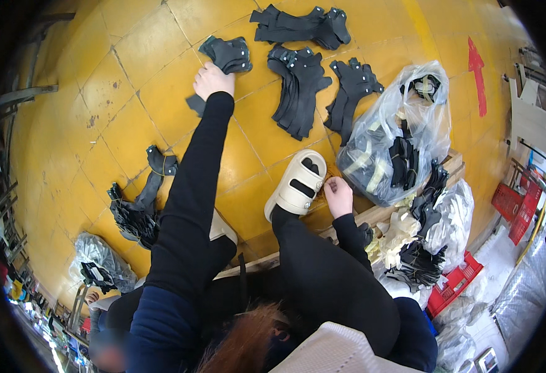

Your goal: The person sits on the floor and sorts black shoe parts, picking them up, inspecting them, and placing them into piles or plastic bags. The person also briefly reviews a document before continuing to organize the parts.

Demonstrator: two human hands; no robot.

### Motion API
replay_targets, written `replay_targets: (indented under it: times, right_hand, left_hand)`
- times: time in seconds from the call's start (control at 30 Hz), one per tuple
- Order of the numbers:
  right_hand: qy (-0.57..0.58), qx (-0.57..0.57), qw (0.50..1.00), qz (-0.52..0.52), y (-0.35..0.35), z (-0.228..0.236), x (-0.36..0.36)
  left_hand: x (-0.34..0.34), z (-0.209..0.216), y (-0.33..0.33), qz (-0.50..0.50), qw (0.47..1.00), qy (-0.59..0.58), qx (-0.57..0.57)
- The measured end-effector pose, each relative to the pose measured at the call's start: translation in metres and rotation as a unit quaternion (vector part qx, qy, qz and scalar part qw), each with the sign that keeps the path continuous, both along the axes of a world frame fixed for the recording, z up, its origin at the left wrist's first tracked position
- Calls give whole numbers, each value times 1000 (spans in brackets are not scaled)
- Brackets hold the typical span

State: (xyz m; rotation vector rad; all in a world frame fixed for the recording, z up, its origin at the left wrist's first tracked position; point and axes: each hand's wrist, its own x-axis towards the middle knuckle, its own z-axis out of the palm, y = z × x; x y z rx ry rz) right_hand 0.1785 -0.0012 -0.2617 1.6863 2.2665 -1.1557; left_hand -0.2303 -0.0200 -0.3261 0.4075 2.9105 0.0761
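My left hand point(214, 81) reaches far forward and closes around a bundle of dark grey, sock-shaped pieces point(229, 55) on the floor. The upper end shows beyond my fingers, and a narrow end shows below my hand. Close to my beige sandal point(299, 183), my right hand point(338, 196) is held with its fingers pinched together. Thin orange strands point(324, 185) lie beside those fingertips; whether any are between them is hidden. Similar dark bundles are spread to the right: a wide one point(302, 26), a tall one point(299, 90) and a smaller one point(350, 93).
A clear plastic bag point(397, 140) of dark pieces stands at my right, by a wooden edge point(372, 214). Red crates point(453, 286) stand behind it. Another dark bundle point(137, 211) and a plastic bag point(102, 261) lie left. Someone else's hand point(92, 298) shows at lower left.
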Motion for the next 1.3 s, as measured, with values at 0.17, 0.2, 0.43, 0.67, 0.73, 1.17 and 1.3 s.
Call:
replay_targets:
  times: [0.17, 0.2, 0.43, 0.67, 0.73, 1.17, 1.3]
  right_hand:
    - [29, -64, 997, -43, -1, -7, 5]
    - [17, -68, 996, -50, 0, -6, 6]
    - [116, -32, 987, -107, -2, 11, 5]
    - [426, -117, 831, -339, 2, 28, 20]
    - [457, -156, 792, -374, 6, 33, 18]
    - [426, -361, 797, -229, 9, 46, -112]
    - [480, -334, 801, -130, -6, 55, -149]
  left_hand:
    - [-20, -2, -35, -57, 988, -140, 13]
    - [-23, 0, -45, -91, 977, -187, 52]
    - [29, 30, -112, 12, 705, -528, 473]
    - [90, 69, -128, 109, 518, -645, 551]
    - [103, 73, -128, 107, 483, -644, 583]
    - [128, 93, -113, 114, 454, -680, 564]
    - [145, 95, -97, 136, 543, -615, 556]
